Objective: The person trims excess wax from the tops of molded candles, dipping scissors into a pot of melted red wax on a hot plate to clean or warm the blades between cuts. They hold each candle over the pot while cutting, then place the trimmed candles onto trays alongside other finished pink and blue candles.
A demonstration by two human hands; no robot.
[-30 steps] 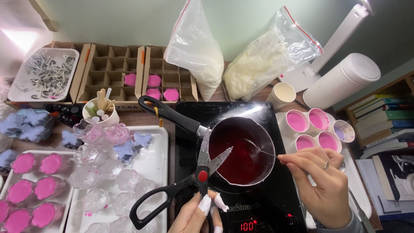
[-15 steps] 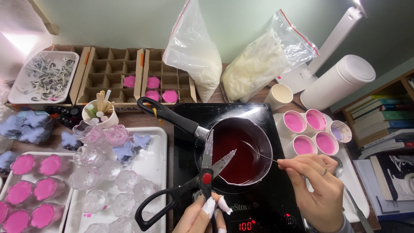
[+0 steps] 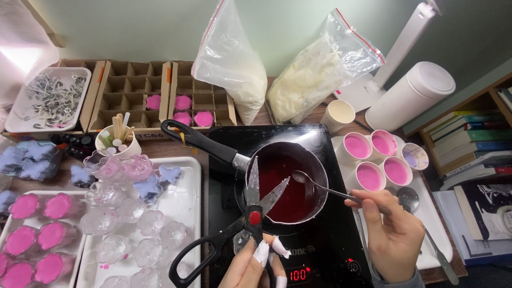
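A small dark saucepan (image 3: 314,162) of deep red liquid sits on a black induction hob (image 3: 325,250), its black handle pointing up-left. My right hand (image 3: 392,232) grips a metal spoon (image 3: 320,184) whose bowl rests over the red liquid. My left hand (image 3: 253,266) holds black-handled scissors (image 3: 250,213) near their red pivot, blades spread apart over the pan's near rim.
White cups of pink wax (image 3: 376,157) stand on a tray right of the hob. On the left, a white tray (image 3: 181,197) carries clear flower-shaped moulds, with pink-filled moulds (image 3: 32,234) beside it. Cardboard dividers (image 3: 160,96), two plastic bags (image 3: 229,69) and a white canister (image 3: 410,96) stand behind.
The spoon has moved into the pan, its bowl now over the red liquid. The scissors stay open at the pan's near rim, shifted slightly.
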